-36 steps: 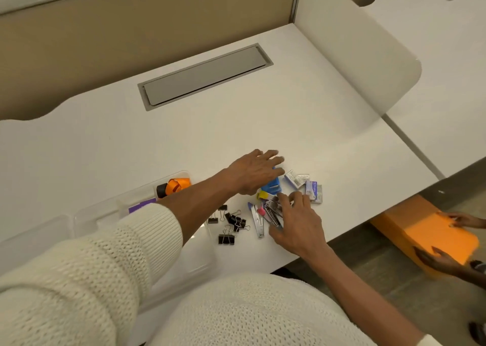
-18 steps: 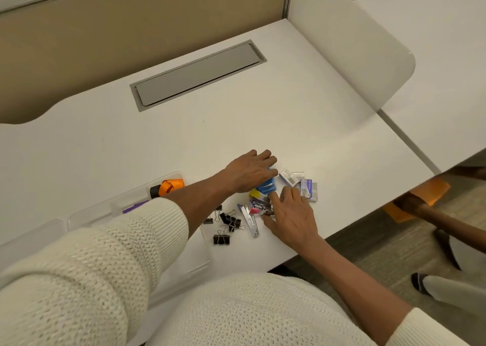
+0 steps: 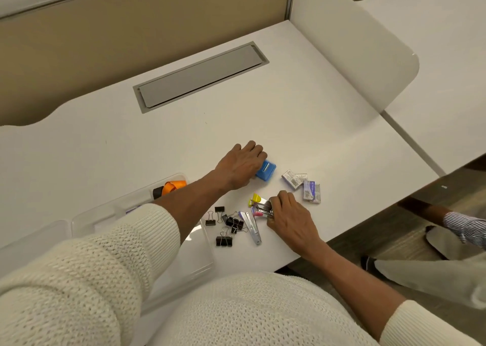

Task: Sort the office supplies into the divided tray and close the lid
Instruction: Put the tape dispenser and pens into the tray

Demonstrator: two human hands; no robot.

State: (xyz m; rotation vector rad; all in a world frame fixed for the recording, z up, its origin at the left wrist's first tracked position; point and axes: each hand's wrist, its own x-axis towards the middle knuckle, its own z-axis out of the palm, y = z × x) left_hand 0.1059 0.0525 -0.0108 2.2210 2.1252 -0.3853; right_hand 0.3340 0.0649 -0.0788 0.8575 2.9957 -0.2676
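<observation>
My left hand (image 3: 243, 165) is closed over one end of a small blue stapler (image 3: 266, 170) on the white desk. My right hand (image 3: 289, 215) pinches a metal staple remover (image 3: 264, 207) in a small pile with yellow (image 3: 255, 198) and pink pieces. Several black binder clips (image 3: 228, 223) and a flat silver staple remover (image 3: 253, 227) lie just left of that pile. Small staple boxes (image 3: 302, 184) sit to the right. The clear divided tray (image 3: 86, 218) lies at the left under my left forearm, with an orange and black item (image 3: 171, 186) in its far compartment.
A grey cable hatch (image 3: 201, 76) is set into the desk (image 3: 302, 125) further back. A white divider panel (image 3: 352, 46) stands on the right. Beyond the desk's right edge, another person's striped sleeve (image 3: 464, 223) and legs are on the floor side.
My left hand has curled onto the blue stapler. My right hand has closed its fingers on the metal staple remover. The orange box held by the other person is out of view.
</observation>
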